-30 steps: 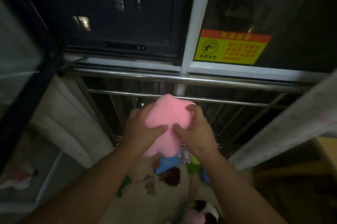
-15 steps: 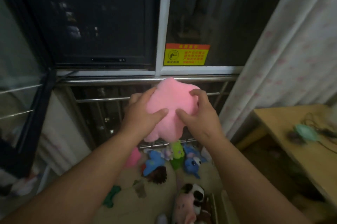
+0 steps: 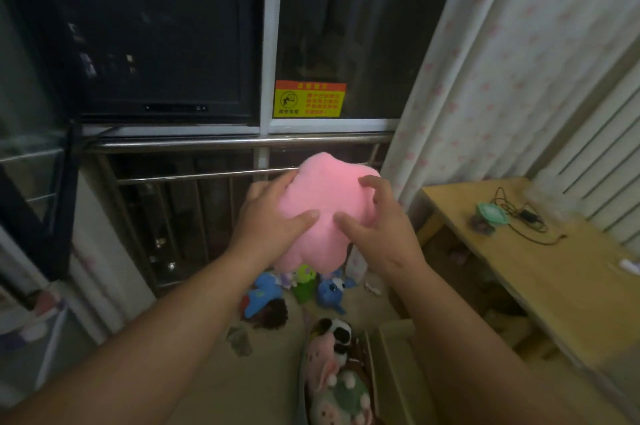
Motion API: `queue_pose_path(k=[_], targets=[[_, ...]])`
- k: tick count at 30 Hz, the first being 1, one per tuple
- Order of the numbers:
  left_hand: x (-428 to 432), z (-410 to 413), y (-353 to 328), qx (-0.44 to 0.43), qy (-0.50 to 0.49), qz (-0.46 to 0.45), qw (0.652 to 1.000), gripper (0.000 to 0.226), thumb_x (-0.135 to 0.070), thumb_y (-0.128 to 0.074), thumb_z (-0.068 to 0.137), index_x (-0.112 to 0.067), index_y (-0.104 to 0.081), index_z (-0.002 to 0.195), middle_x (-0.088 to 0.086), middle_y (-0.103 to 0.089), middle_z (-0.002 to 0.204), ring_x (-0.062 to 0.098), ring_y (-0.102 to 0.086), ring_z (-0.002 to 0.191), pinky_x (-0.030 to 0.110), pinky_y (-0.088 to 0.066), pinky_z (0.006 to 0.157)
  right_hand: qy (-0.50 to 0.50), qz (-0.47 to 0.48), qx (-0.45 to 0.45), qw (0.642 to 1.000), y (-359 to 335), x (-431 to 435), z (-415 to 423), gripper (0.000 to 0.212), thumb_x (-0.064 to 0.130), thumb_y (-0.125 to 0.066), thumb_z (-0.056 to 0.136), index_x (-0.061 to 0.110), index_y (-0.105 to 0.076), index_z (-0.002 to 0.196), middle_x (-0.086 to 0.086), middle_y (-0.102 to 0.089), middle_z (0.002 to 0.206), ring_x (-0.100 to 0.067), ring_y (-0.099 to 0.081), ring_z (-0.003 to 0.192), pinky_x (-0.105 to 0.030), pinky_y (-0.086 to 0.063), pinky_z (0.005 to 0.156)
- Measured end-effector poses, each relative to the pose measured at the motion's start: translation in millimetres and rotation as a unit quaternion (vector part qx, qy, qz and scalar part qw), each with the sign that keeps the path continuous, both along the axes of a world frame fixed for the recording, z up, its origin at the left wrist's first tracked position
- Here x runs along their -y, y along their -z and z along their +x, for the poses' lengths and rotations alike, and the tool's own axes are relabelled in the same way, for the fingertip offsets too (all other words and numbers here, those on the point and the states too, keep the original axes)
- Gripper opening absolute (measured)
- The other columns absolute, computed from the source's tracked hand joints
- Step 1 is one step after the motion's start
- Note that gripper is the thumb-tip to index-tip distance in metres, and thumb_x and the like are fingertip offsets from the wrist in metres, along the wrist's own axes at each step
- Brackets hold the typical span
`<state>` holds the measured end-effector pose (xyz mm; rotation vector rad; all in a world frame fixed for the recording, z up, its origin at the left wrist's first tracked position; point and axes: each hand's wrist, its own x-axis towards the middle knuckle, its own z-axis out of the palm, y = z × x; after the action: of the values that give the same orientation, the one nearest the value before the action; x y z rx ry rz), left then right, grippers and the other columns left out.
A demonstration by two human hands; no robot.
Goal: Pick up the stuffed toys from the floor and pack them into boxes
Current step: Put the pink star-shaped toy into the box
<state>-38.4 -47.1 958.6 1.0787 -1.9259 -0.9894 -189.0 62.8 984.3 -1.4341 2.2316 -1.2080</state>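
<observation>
I hold a pink star-shaped plush toy up in front of me with both hands. My left hand grips its left side, thumb pressed on the front. My right hand grips its right side, fingers curled over the upper edge. Below on the floor lie a blue plush, a green plush and another blue plush. A box near the bottom holds a panda plush, a pink spotted plush and a green one.
A metal railing runs under a dark window with a yellow warning sticker. A flowered curtain hangs at right. A wooden table at right carries a teal object and a cable. A small grey item lies on the floor.
The view has swung right and down, bringing the table, curtain and box of toys into sight. Both hands keep their hold on the pink plush, which has shifted slightly right.
</observation>
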Motion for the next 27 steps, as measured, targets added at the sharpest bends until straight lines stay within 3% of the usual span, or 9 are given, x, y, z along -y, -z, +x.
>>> queue_pose_path(k=[4, 8, 11, 18, 23, 27], targets=[[-18, -8, -3, 0.004, 0.012, -0.009, 1.0, 0.07, -0.038, -0.075, 0.074, -0.041, -0.043, 0.136, -0.009, -0.035, 0.119, 0.015, -0.046, 0.111, 0.031, -0.041, 0.097, 0.007, 0.002, 0.012, 1.0, 2, -22, -8, 0.056, 0.044, -0.067, 0.083, 0.041, -0.035, 0.128, 0.008, -0.043, 0.117, -0.014, -0.053, 0.099, -0.016, -0.045, 0.062], [-34, -25, -6, 0.012, 0.022, -0.009, 1.0, 0.071, -0.038, -0.074, 0.075, -0.041, -0.042, 0.137, -0.002, -0.037, 0.129, 0.015, -0.044, 0.11, 0.029, -0.039, 0.095, 0.013, -0.008, 0.019, 1.0, 3, -40, -23, 0.055, 0.044, -0.067, 0.083, 0.043, -0.034, 0.127, 0.006, -0.046, 0.12, -0.015, -0.054, 0.1, -0.023, -0.055, 0.068], [-43, -42, -6, 0.013, 0.026, -0.011, 1.0, 0.07, -0.041, -0.074, 0.074, -0.041, -0.042, 0.137, -0.001, -0.039, 0.129, 0.02, -0.047, 0.115, 0.037, -0.042, 0.1, 0.025, -0.003, -0.001, 1.0, 1, -51, -40, 0.055, 0.049, -0.066, 0.081, 0.047, -0.032, 0.124, 0.007, -0.045, 0.121, -0.016, -0.054, 0.102, -0.031, -0.057, 0.077], [-63, -82, 1, 0.01, 0.062, 0.007, 0.998, 0.07, -0.042, -0.073, 0.075, -0.041, -0.04, 0.138, -0.003, -0.037, 0.13, 0.019, -0.047, 0.113, 0.042, -0.047, 0.095, 0.057, -0.004, -0.015, 0.998, 8, -78, -72, 0.057, 0.049, -0.067, 0.081, 0.047, -0.03, 0.125, 0.012, -0.044, 0.121, -0.012, -0.052, 0.103, -0.026, -0.055, 0.076], [-76, -116, 14, 0.025, 0.108, 0.018, 0.994, 0.069, -0.037, -0.073, 0.076, -0.037, -0.043, 0.138, 0.001, -0.039, 0.129, 0.02, -0.047, 0.115, 0.035, -0.042, 0.098, 0.117, 0.004, -0.012, 0.993, 25, -102, -95, 0.059, 0.051, -0.067, 0.079, 0.048, -0.03, 0.125, 0.016, -0.042, 0.115, -0.012, -0.053, 0.101, -0.035, -0.057, 0.08], [-95, -155, 27, 0.043, 0.137, 0.032, 0.989, 0.067, -0.036, -0.074, 0.076, -0.037, -0.045, 0.136, 0.0, -0.04, 0.129, 0.02, -0.048, 0.115, 0.038, -0.043, 0.1, 0.152, 0.019, 0.015, 0.988, 44, -126, -126, 0.06, 0.051, -0.066, 0.079, 0.049, -0.03, 0.126, 0.014, -0.044, 0.115, -0.014, -0.055, 0.1, -0.035, -0.058, 0.078]])
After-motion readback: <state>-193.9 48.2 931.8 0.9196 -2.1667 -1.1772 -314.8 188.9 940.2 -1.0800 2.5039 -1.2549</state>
